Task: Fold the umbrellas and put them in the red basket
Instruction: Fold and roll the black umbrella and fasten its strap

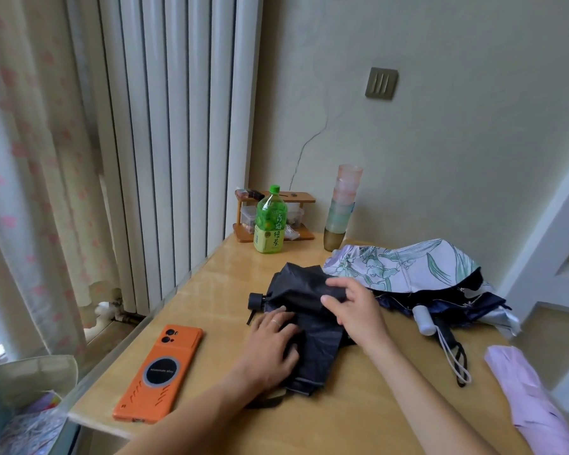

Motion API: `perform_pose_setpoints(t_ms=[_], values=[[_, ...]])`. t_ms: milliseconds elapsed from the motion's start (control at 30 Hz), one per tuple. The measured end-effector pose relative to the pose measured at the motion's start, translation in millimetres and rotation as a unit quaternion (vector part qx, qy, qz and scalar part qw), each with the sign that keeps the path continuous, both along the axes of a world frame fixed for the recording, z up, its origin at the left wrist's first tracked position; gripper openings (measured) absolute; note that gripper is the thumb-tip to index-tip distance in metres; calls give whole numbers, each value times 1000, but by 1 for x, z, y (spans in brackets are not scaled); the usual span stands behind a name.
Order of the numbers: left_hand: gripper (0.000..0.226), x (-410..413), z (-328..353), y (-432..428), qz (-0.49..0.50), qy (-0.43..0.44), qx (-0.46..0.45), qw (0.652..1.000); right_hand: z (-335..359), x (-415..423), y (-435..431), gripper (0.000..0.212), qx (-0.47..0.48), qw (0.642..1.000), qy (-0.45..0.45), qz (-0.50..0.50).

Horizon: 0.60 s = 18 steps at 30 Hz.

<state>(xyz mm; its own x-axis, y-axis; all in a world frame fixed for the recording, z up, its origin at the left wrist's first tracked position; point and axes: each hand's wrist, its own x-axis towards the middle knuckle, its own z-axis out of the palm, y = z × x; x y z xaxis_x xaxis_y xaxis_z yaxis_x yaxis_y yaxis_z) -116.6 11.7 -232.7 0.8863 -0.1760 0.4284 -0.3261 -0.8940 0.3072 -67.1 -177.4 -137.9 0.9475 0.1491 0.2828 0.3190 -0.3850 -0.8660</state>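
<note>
The green bottle (270, 221) label reads 青梅绿茶 in dark characters.

The left hand (273, 346) is pressing flat on the dark umbrella (304, 292); the right hand (357, 311) is pinching its fabric beside it.

On the bench (358, 421) a phone (160, 372) is set lower left, an umbrella (306, 310) mid-frame, a bottle (270, 221) behind it.

Matt dark cloth umbrella (309, 307) lies on glossy wooden table (358, 405).
</note>
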Motion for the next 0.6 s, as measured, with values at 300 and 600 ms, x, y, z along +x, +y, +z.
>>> perform_pose_setpoints(t_ms=[300,600], values=[[25,-15,20,12,61,28,-346,936,-54,-66,-12,27,-112,980,-155,-54],[28,-21,44,12,74,105,-468,875,-75,-81,-10,25,-60,992,-106,-23]])
